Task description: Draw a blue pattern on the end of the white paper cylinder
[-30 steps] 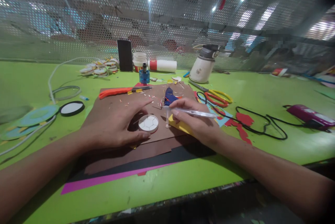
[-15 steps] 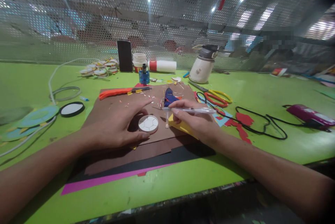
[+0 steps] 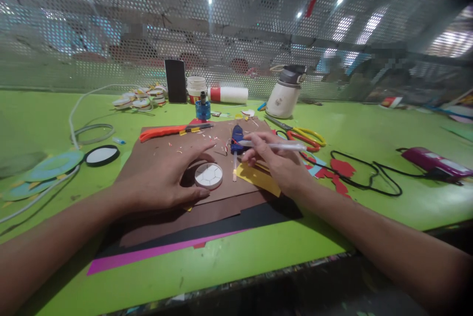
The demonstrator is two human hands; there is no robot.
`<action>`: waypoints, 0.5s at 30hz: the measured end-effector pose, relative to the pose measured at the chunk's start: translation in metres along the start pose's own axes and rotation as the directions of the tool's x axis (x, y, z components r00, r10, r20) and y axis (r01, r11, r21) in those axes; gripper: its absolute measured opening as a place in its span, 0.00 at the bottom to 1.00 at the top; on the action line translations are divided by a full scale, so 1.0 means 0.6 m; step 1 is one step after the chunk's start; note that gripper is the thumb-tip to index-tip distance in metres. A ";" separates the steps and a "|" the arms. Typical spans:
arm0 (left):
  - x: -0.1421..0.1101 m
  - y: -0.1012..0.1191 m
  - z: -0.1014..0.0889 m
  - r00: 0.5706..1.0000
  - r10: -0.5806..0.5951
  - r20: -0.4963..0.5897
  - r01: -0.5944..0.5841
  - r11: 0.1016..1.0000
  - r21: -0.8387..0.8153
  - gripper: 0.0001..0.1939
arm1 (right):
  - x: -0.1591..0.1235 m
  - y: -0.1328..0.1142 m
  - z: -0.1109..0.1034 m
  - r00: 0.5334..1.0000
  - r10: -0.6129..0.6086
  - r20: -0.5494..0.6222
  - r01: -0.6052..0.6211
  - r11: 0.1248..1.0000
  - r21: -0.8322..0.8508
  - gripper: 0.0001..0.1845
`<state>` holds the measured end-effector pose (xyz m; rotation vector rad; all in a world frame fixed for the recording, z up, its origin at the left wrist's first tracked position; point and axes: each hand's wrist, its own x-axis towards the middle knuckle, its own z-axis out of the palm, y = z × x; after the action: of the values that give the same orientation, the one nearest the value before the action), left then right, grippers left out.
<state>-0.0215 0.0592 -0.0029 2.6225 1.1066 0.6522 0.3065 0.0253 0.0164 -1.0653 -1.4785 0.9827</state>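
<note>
My left hand [image 3: 166, 175] lies on the brown paper sheet [image 3: 155, 217], fingers spread around a white round disc [image 3: 209, 175] with a hexagon pattern drawn on it; thumb and forefinger frame the disc. My right hand [image 3: 275, 161] holds a clear pen [image 3: 281, 146] between its fingers, the pen lying sideways with its tip towards the left. The fingertips are over a blue glue gun [image 3: 236, 140], whose glue stick [image 3: 234, 166] points towards me. A yellow paper piece [image 3: 258, 178] lies under the right hand.
An orange cutter [image 3: 166, 131], scissors with red and yellow handles [image 3: 306, 137], red paper scraps [image 3: 342, 168], a black cable [image 3: 369, 178] and a magenta device [image 3: 432, 163] lie on the green table [image 3: 369, 129]. A white bottle [image 3: 286, 92], cups [image 3: 196, 84] and a dark phone [image 3: 176, 79] stand before the mesh wall.
My right hand with the pen has moved away from me and slightly left, off the yellow paper towards the glue gun. The left hand stays by the disc.
</note>
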 end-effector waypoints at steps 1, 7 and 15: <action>0.000 -0.001 0.001 1.000 0.003 -0.004 -0.003 1.000 0.001 0.51 | 0.000 0.002 -0.004 1.000 -0.009 -0.009 0.009 0.999 -0.032 0.27; 0.001 -0.004 0.001 0.998 0.031 -0.047 -0.026 0.995 0.097 0.54 | 0.002 0.012 -0.016 0.999 0.010 -0.046 -0.009 1.000 0.009 0.20; 0.000 -0.006 0.000 0.999 0.006 -0.045 -0.001 0.994 0.106 0.54 | 0.009 0.021 -0.017 0.993 -0.115 0.010 0.115 0.993 -0.010 0.31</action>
<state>-0.0237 0.0614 -0.0043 2.7118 1.1813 0.6735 0.3175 0.0344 0.0071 -0.9728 -1.5370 0.9011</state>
